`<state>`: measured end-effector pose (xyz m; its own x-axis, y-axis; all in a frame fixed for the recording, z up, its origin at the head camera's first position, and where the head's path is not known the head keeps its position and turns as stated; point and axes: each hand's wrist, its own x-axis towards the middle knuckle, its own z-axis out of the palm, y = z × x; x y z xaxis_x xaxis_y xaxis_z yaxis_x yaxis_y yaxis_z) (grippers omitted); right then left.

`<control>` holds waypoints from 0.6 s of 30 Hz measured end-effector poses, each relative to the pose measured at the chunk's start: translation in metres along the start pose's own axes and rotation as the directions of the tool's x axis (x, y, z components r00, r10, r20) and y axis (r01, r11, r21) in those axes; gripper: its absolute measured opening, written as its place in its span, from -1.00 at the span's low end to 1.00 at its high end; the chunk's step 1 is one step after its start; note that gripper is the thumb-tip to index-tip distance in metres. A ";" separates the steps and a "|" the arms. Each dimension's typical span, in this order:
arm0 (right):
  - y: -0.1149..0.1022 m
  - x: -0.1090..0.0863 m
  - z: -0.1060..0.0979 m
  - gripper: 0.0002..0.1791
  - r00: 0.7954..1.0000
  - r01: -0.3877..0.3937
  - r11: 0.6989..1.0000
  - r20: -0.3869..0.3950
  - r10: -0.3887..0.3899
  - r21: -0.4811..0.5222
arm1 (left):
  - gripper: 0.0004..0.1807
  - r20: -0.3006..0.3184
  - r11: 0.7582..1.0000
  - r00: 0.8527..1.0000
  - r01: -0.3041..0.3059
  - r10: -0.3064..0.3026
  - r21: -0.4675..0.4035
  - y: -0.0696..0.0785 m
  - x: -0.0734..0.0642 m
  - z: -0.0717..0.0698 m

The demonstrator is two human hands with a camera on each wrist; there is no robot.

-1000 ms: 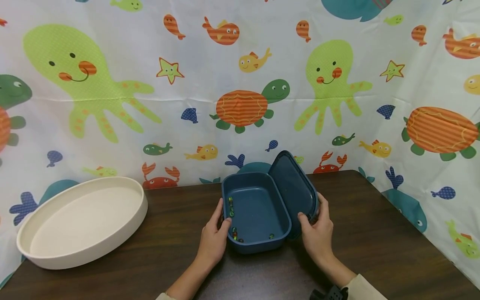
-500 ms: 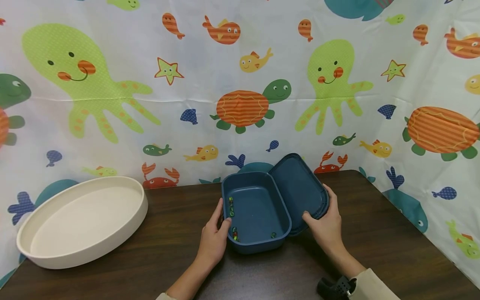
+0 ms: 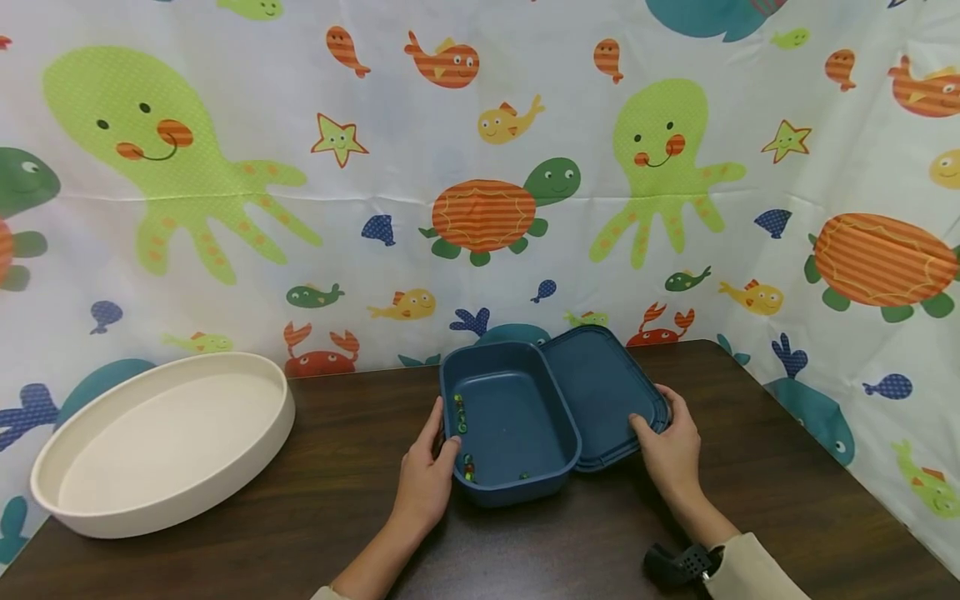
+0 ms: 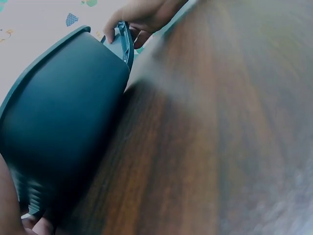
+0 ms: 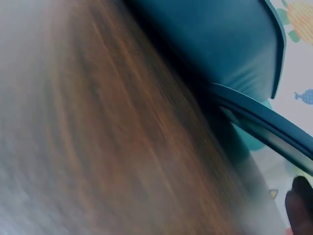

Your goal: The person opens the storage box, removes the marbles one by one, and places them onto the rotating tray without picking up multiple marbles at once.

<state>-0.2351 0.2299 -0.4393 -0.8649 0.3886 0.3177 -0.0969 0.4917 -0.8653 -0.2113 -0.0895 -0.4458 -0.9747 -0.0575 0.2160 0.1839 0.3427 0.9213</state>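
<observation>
A blue rectangular box (image 3: 510,417) stands uncovered on the table. Its left wall is gripped by my left hand (image 3: 426,479), thumb at the rim. Inside lie several small round green-and-red pieces, like beads or marbles (image 3: 460,414), mostly along the left wall. One small piece (image 3: 524,476) is partly hidden by the front wall. Against the box's right side leans the blue lid (image 3: 600,392), inner face up. My right hand (image 3: 671,450) pinches its right edge, thumb on top. The left wrist view shows the box's outer wall (image 4: 63,107); the right wrist view shows the lid's edge (image 5: 264,120).
A large round cream tray (image 3: 161,442) stands at the table's left. Behind the dark wooden table (image 3: 337,467) hangs a white curtain (image 3: 390,183) printed with sea animals, which also runs along the right side. A black band (image 3: 678,567) is on my right wrist.
My right hand has moved right and lowered the lid from steep to flatter beside the box. The loose piece near the box's front has shifted. My left hand keeps its grip.
</observation>
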 end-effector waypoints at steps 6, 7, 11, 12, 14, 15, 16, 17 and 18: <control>0.006 0.004 -0.005 -0.32 1.000 -0.006 0.994 0.008 0.007 -0.107 | -0.31 -0.035 1.000 0.999 -0.005 0.005 0.001 0.002 -0.006 0.003; 0.007 0.004 -0.006 -0.30 1.000 -0.007 0.992 0.013 0.009 -0.128 | -0.31 -0.037 1.000 0.999 -0.007 0.007 0.002 0.002 -0.007 0.003; 0.010 0.005 -0.011 -0.25 0.999 0.003 0.977 0.050 0.008 -0.213 | -0.31 -0.041 1.000 0.999 -0.007 0.007 -0.004 0.003 -0.011 0.004; 0.011 0.006 -0.012 -0.23 0.998 0.006 0.971 0.061 0.009 -0.239 | -0.31 -0.042 1.000 0.999 0.001 -0.001 -0.007 0.004 -0.011 0.005; 0.012 0.006 -0.015 -0.20 0.996 0.007 0.955 0.085 0.019 -0.298 | -0.31 -0.045 1.000 0.999 0.002 -0.003 -0.010 0.004 -0.013 0.005; 0.012 0.006 -0.016 -0.18 0.995 0.011 0.945 0.097 0.022 -0.326 | -0.31 -0.048 1.000 0.999 0.006 -0.007 -0.011 0.005 -0.014 0.006; 0.012 0.006 -0.017 -0.16 0.994 0.014 0.934 0.109 0.027 -0.356 | -0.31 -0.051 1.000 0.999 0.009 -0.010 -0.012 0.005 -0.015 0.006; 0.013 0.006 -0.019 -0.15 0.992 0.020 0.923 0.121 0.029 -0.385 | -0.31 -0.053 1.000 0.999 0.011 -0.012 -0.014 0.006 -0.015 0.007; 0.013 0.006 -0.020 -0.13 0.991 0.027 0.912 0.133 0.030 -0.408 | -0.31 -0.057 1.000 0.998 0.013 -0.014 -0.013 0.006 -0.016 0.007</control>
<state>-0.2316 0.2542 -0.4414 -0.9252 0.2961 0.2375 0.0890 0.7776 -0.6224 -0.1951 -0.0797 -0.4462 -0.9684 -0.1156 0.2209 0.1725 0.3293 0.9283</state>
